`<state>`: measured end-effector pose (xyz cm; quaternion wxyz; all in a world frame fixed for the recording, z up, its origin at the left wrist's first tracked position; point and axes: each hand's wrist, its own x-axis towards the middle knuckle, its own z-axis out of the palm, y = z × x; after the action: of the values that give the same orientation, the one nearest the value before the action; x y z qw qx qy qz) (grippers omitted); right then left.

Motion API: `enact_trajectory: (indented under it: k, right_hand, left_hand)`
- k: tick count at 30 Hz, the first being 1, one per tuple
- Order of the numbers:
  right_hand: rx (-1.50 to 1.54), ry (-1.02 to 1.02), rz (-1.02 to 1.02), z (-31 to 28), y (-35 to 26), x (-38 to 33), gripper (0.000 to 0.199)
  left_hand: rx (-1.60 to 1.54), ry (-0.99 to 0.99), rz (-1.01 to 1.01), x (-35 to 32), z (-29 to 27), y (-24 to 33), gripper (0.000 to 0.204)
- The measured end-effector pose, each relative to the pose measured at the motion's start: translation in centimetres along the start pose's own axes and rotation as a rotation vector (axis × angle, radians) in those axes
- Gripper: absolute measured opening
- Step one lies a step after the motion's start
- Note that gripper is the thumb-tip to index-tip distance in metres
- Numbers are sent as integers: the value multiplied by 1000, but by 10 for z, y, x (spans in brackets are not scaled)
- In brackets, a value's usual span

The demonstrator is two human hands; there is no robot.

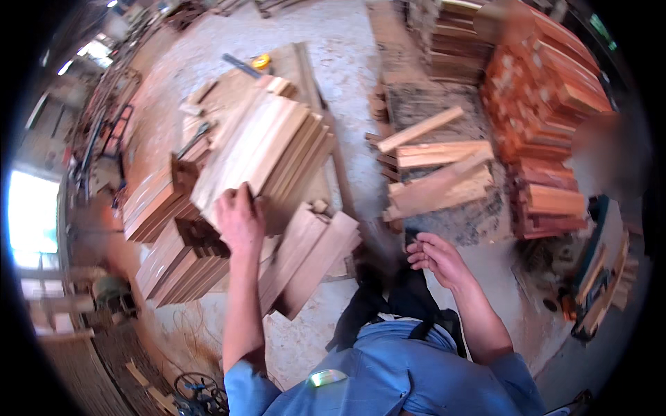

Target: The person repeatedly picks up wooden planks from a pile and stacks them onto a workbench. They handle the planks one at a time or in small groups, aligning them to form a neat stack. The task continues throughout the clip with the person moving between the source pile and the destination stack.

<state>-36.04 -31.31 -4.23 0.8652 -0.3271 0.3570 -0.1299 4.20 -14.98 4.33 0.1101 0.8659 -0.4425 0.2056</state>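
My left hand (pixel 241 220) is at the near end of a tall stack of pale wooden boards (pixel 260 142), its fingers bent and pressed together against the wood. A dark patch shows by its fingertips; whether it is an object or shadow I cannot tell. Over the floor to the right, my right hand (pixel 438 259) hangs in front of my body with curled fingers. Something small and dark (pixel 411 234) shows at its fingertips, too blurred to name. Several loose boards (pixel 309 253) lean at the near side of the stack, beside my left forearm.
Two lower board bundles (pixel 184 260) lie left of the stack. A yellow tape measure (pixel 261 62) sits beyond it. To the right, loose planks (pixel 440 177) rest on a dark surface, before a tall pile of reddish timber (pixel 544 90). A green-edged tool (pixel 598 243) stands at far right.
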Motion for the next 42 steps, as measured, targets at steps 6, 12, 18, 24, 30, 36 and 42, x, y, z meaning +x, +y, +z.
enact_trajectory:
  k: [6, 12, 18, 24, 30, 36, 42]
  right_hand:
    - [-19, 180, 44, -45, 10, 0, 37]
    - [52, 345, 54, -74, 17, 15, 27]
    - [-17, 357, 9, -78, 2, 37, 23]
    - [-7, 326, -15, -90, -9, 43, 26]
    - [9, 292, -78, -98, -20, 54, 36]
    - [99, 441, -265, -105, -9, 56, 39]
    - [354, 300, -159, -123, -12, 28, 31]
  left_hand:
    - [84, -2, 71, -16, 10, 11, 46]
    - [-449, -412, 157, -18, 13, 158, 55]
    - [-487, -530, 410, -17, 90, 287, 71]
    - [-347, -626, 417, -9, 129, 315, 56]
    - [-502, -693, 313, -18, 119, 318, 29]
    - [-645, -830, 225, -82, 83, 324, 31]
    - [-745, -803, 289, -117, 73, 336, 56]
